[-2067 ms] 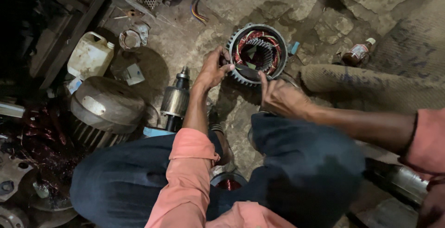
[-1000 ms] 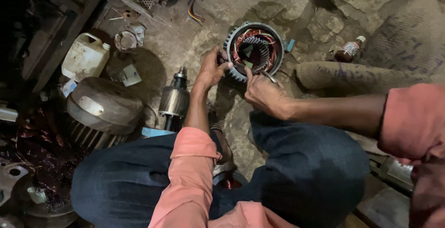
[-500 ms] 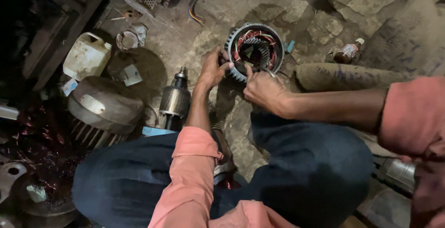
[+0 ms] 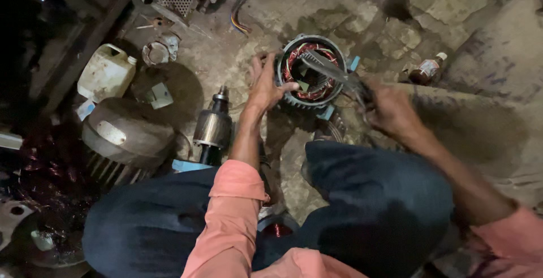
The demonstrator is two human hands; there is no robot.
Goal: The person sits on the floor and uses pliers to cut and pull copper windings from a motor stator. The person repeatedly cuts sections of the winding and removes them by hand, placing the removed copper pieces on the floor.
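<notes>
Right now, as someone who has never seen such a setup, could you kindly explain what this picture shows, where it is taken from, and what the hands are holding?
The picture comes from a camera worn on a person's head, looking down past their knees at a rough stone floor. There is no machine at work here, only two bare hands. The left hand grips the rim of a round motor stator, a ribbed metal ring with reddish copper windings inside. The right hand holds a thin flat strip, blurred, that reaches across the stator's opening. Lying about on the floor are a motor rotor on its shaft, a grey domed motor cover, a white plastic jug and a small brown bottle.
</notes>
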